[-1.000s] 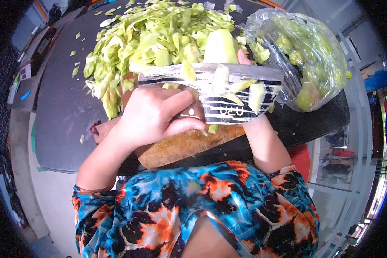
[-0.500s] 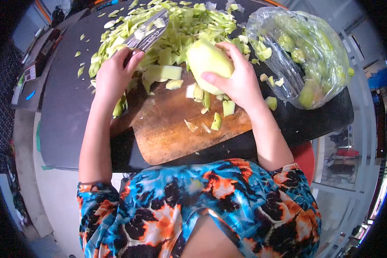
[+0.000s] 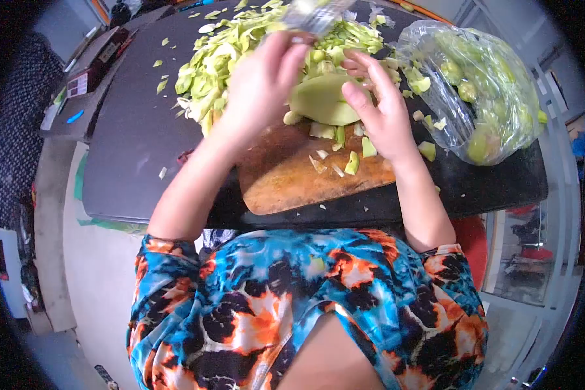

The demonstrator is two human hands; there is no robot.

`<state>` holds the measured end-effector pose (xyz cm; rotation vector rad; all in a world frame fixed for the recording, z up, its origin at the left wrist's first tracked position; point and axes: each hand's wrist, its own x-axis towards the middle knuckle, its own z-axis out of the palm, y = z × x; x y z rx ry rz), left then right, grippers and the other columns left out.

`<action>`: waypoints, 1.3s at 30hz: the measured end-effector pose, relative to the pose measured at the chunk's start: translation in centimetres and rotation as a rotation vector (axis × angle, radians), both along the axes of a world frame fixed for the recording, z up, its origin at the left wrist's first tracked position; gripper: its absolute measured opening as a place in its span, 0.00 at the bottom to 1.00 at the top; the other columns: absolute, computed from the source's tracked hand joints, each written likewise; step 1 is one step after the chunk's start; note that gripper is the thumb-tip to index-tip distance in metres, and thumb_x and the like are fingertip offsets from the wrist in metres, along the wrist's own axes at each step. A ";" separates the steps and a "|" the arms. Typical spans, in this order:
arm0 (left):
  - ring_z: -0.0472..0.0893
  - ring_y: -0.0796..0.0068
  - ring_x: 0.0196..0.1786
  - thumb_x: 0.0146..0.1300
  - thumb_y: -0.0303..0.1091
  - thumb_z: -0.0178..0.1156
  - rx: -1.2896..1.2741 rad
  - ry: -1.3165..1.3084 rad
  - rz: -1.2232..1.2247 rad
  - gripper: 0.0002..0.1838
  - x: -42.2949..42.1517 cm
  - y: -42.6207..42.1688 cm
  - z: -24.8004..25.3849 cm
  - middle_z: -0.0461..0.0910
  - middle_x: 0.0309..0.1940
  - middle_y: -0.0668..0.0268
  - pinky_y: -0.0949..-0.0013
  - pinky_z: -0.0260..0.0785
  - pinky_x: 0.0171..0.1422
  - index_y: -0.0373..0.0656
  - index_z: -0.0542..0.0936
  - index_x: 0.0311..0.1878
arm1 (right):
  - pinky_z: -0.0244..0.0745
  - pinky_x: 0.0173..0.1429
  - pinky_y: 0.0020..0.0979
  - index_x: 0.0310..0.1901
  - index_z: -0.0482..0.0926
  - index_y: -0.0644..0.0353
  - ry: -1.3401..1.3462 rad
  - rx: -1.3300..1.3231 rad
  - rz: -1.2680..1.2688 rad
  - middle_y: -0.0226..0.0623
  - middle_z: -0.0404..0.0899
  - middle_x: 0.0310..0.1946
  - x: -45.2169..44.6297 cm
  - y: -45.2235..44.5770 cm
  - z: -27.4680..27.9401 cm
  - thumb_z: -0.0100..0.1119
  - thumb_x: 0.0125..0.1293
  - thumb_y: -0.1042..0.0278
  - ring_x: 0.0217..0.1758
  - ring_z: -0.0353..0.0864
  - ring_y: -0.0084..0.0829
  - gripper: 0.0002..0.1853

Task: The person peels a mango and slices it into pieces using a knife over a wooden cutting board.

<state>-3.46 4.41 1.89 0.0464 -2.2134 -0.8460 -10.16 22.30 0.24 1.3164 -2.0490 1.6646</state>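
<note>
- Fingers (image 3: pixel 295 63) of the left hand (image 3: pixel 261 81) clamp a blurred knife (image 3: pixel 317 17); the right hand (image 3: pixel 385 112) spreads its own apart.
- Dark tabletop (image 3: pixel 136 136).
- Clear plastic bag (image 3: pixel 504 91), right.
- Wooden cutting board (image 3: pixel 292 188).
- Peeled fruit (image 3: pixel 324 104), I see, at the board's far side, beside the right thumb.

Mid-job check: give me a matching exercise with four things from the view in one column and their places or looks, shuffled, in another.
Things:
1. knife
2. cutting board
3. plastic bag
4. peelings

Places and looks:
A. clear, at the right of the table
B. green, heaped beyond the board
C. blurred, held in the left hand
D. brown, with scraps on it

Pairs: 1-C, 2-D, 3-A, 4-B
</note>
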 end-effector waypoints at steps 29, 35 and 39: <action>0.78 0.57 0.54 0.48 0.45 0.73 -0.101 -0.259 -0.450 0.36 -1.3 -1.2 -4.7 0.78 0.49 0.56 0.61 0.70 0.58 0.51 0.69 0.60 | 0.69 0.36 0.39 0.49 0.75 0.63 0.178 0.658 -0.179 0.52 0.76 0.28 1.0 9.7 5.5 0.56 0.65 0.63 0.32 0.78 0.48 0.15; 0.72 0.67 0.62 0.50 0.40 0.73 -0.041 -0.325 -0.608 0.39 -2.1 -1.8 -5.2 0.73 0.58 0.60 0.66 0.63 0.67 0.42 0.66 0.64 | 0.68 0.33 0.45 0.41 0.74 0.57 0.352 0.875 -0.235 0.50 0.75 0.25 0.8 9.0 6.1 0.55 0.66 0.59 0.32 0.76 0.53 0.11; 0.71 0.68 0.63 0.51 0.40 0.73 -0.040 -0.277 -0.651 0.39 -2.5 -1.9 -5.6 0.72 0.59 0.60 0.66 0.61 0.68 0.43 0.65 0.65 | 0.69 0.33 0.47 0.40 0.73 0.57 0.549 0.913 -0.254 0.50 0.75 0.26 0.8 7.8 7.2 0.54 0.65 0.58 0.32 0.77 0.53 0.11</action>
